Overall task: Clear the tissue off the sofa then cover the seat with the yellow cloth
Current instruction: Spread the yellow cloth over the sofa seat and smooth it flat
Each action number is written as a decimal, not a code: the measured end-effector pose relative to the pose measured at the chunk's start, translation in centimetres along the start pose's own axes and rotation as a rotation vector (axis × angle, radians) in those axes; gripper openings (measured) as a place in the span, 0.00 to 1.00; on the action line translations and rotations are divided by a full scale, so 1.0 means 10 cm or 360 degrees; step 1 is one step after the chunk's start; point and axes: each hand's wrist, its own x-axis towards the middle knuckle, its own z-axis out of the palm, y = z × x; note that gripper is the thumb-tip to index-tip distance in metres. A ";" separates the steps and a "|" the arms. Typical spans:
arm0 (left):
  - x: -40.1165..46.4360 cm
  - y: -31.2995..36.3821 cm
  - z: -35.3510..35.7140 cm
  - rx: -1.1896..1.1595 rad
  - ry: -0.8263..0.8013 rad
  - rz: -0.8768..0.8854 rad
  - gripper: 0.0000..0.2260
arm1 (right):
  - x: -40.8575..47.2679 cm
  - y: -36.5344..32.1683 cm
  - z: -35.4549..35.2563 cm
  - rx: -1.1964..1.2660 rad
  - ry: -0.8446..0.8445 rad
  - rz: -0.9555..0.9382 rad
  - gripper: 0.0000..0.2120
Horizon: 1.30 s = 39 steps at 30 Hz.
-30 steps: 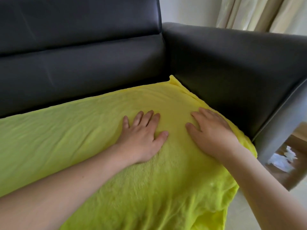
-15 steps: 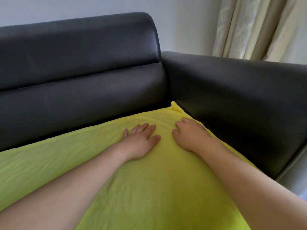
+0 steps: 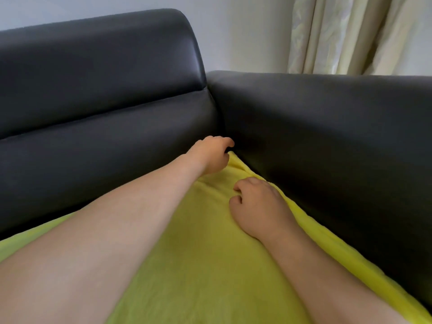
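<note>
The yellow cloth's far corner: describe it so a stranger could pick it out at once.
Start at the dark leather sofa, where the backrest meets the armrest. At the foot of that inner angle the yellow cloth narrows to a corner, right beside the left hand. It is the only bright patch against the dark leather.

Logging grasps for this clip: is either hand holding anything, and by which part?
Left hand reaches the yellow cloth's far corner; whether it pinches it cannot be told. Right hand rests curled on the cloth.
</note>
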 end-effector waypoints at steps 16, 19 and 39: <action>-0.86 -0.58 -0.10 0.0594 0.0638 0.0302 0.03 | -0.13 -0.09 -0.07 -0.0058 0.0561 -0.0022 0.18; -1.10 -0.69 0.00 0.0352 0.0274 -0.0003 0.03 | -0.13 -0.09 -0.07 -0.0122 0.0347 0.0047 0.15; -1.01 -0.46 0.42 -0.1042 0.0562 -0.0640 0.05 | -0.08 -0.11 -0.07 -0.0133 0.0184 0.0021 0.15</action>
